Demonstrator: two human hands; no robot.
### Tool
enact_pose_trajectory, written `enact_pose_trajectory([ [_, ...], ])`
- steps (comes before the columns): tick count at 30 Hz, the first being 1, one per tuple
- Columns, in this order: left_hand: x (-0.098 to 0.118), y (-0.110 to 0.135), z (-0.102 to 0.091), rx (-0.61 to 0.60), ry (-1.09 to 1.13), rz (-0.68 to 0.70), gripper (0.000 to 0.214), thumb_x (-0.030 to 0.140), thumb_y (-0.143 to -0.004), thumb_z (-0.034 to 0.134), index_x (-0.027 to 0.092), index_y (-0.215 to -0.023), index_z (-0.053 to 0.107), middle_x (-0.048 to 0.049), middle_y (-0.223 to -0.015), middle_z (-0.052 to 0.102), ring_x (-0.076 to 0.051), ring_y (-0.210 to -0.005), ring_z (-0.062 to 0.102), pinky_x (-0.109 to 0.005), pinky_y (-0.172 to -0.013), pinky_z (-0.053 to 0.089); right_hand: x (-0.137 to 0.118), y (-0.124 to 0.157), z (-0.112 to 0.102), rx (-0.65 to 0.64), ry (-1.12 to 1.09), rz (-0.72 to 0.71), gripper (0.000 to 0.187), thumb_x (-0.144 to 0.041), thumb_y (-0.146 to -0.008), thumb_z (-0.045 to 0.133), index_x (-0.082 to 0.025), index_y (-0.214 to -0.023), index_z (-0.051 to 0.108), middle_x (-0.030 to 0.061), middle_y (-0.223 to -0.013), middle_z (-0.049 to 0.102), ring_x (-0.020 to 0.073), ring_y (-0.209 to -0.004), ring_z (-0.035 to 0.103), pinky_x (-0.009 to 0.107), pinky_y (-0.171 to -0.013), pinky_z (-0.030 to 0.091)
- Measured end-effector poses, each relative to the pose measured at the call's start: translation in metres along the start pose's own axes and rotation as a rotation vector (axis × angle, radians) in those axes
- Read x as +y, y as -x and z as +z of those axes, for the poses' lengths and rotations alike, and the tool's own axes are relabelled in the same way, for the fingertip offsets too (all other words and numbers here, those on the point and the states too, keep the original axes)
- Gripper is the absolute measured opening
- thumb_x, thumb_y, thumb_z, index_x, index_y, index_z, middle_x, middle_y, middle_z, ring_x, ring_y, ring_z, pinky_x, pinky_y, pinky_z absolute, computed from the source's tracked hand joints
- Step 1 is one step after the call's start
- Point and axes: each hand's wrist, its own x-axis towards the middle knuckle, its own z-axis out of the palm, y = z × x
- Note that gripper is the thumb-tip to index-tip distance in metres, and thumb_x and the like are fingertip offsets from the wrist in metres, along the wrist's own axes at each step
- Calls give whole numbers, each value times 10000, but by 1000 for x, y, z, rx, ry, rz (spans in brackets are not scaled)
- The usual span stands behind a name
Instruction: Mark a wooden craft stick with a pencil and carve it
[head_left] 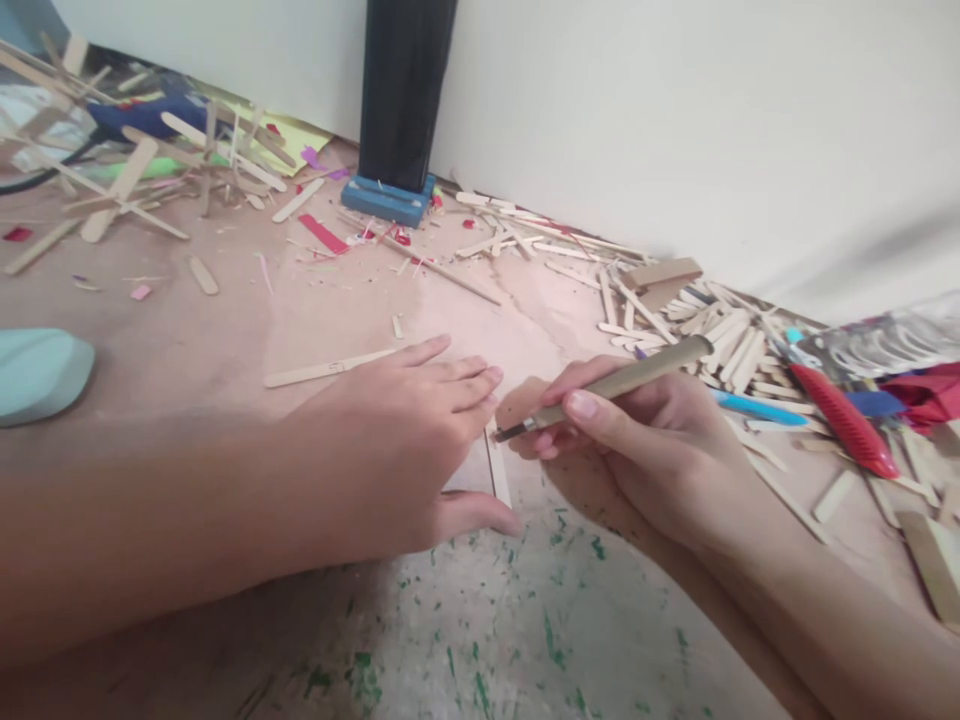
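My right hand (637, 430) is closed around a craft knife (637, 375) with a tan handle, held at a slant like a pen. Its dark tip (514, 431) points left and meets or nearly meets a narrow wooden strip (496, 470) on the table. My left hand (420, 430) lies palm down, fingers stretched out and thumb apart, over the strip's left side; part of the strip is hidden beneath it. A craft stick (322, 370) with a small dark mark lies just beyond my left hand, its right end by the fingers.
Loose craft sticks (739, 345) pile up at the right, near a blue pen (765, 408) and a red-handled tool (844, 420). Glued stick pieces (124, 190) clutter the back left. A black post on a blue base (388, 200) stands by the wall. A pale-blue object (41, 375) sits left.
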Motion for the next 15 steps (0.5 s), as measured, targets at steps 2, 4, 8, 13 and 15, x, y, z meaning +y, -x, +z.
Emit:
enact_pose_trajectory([
  [2, 0, 0, 0, -3, -2, 1, 785, 685, -966, 664, -9, -1333, 697, -231, -1393, 707, -371, -1344, 652, -542, -1233, 431, -1, 0, 0, 5, 26, -2, 154, -381, -958, 793, -230, -987, 800, 93, -942, 826, 194, -780, 764, 316, -771, 634],
  [4, 0, 0, -1, -13, 1, -1, 779, 683, -971, 658, -4, -1336, 696, -231, -1402, 702, -370, -1348, 648, -544, -1239, 425, -2, -1, 1, -17, 47, -4, 160, -386, -966, 784, -228, -987, 802, 91, -963, 827, 191, -799, 765, 303, -775, 632],
  [8, 0, 1, -2, -18, 14, -5, 786, 691, -964, 661, -1, -1335, 699, -231, -1403, 701, -377, -1354, 642, -553, -1241, 423, -3, -1, 3, -40, 77, -16, 154, -368, -977, 774, -217, -983, 797, 85, -947, 817, 188, -822, 752, 297, -784, 619],
  [13, 1, 1, -1, -23, 10, -3, 795, 686, -974, 651, -14, -1349, 686, -240, -1403, 698, -381, -1352, 642, -551, -1245, 416, -2, 0, 3, -34, 45, -29, 139, -354, -980, 771, -217, -996, 789, 87, -945, 814, 196, -830, 750, 318, -795, 619],
  [15, 1, 0, -1, -22, 9, 0, 787, 684, -974, 651, -12, -1339, 693, -242, -1394, 703, -383, -1343, 648, -550, -1236, 425, -2, 0, 3, -40, 52, -12, 144, -361, -974, 778, -218, -985, 797, 81, -947, 811, 186, -824, 747, 299, -788, 619],
])
